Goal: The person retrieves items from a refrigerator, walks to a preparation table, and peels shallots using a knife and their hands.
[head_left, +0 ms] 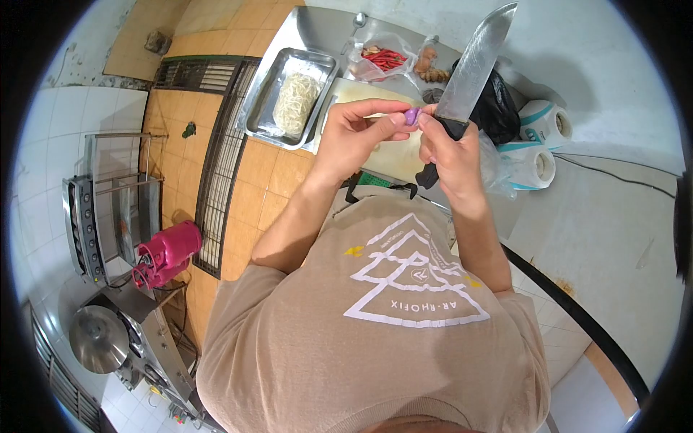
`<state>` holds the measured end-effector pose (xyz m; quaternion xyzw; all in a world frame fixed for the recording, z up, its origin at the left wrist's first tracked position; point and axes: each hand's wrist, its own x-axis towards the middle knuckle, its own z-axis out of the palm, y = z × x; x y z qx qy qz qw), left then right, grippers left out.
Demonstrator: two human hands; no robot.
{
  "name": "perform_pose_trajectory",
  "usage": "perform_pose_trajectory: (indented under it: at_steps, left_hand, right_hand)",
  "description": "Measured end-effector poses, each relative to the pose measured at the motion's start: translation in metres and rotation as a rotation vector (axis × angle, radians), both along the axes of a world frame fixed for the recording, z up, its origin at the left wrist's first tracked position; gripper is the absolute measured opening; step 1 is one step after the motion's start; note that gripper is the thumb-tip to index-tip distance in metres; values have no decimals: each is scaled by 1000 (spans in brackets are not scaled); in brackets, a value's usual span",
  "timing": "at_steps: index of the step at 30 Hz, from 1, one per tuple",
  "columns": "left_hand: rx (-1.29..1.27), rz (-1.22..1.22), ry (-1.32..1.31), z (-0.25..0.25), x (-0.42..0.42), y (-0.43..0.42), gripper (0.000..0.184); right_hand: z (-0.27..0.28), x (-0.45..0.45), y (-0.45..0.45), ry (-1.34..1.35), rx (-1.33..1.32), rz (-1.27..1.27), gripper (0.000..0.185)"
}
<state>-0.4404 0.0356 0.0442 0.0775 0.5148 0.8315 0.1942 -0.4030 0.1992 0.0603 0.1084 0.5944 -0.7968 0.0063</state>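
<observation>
A small purple shallot (411, 116) is pinched between fingertips at the middle of the head view. My left hand (357, 137) closes thumb and fingers on its left side. On the other side, the thumb and finger of my right hand (456, 148) touch it too. That same right hand is wrapped round the black handle of a large knife (473, 68), whose broad blade points up and away. Under both hands lies a pale cutting board (393, 156), partly covered by them.
Left of the board, a metal tray (278, 66) holds pale thin strands. Beyond are a plastic bag of red chillies (386, 59), ginger-like roots (431, 72) and a spoon (359, 22). A black bag (498, 108) and paper rolls (530, 166) stand right. A pink gas cylinder (177, 242) is on the floor.
</observation>
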Motion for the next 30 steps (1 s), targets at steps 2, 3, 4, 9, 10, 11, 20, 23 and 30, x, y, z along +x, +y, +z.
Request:
perform_pose_trajectory:
  at_steps: [2, 3, 4, 9, 10, 11, 20, 23, 30]
  left_hand:
    - [-52, 37, 171, 1, 4, 2, 22]
    - [-98, 31, 191, 0, 3, 1, 22]
    - [-145, 26, 210, -1, 0, -1, 22]
    - [-188, 40, 104, 3, 0, -3, 19]
    - [-188, 42, 99, 3, 1, -3, 19]
    - [-189, 43, 93, 3, 1, -4, 19]
    - [-436, -29, 176, 13, 3, -17, 18]
    - [-438, 2, 216, 13, 5, -18, 19]
    - [-566, -4, 334, 22, 9, -26, 18]
  right_hand:
    - [0, 0, -1, 9, 47, 4, 12]
    - [1, 1, -1, 12, 65, 18, 12]
    - [2, 1, -1, 15, 82, 32, 12]
    - [-1, 1, -2, 0, 26, 24, 11]
    - [-1, 1, -2, -1, 18, 19, 11]
    - [-1, 1, -3, 3, 32, 17, 11]
    - [-2, 3, 0, 9, 114, 65, 12]
    - [2, 3, -2, 67, 313, 113, 14]
    - [1, 2, -8, 157, 421, 134, 14]
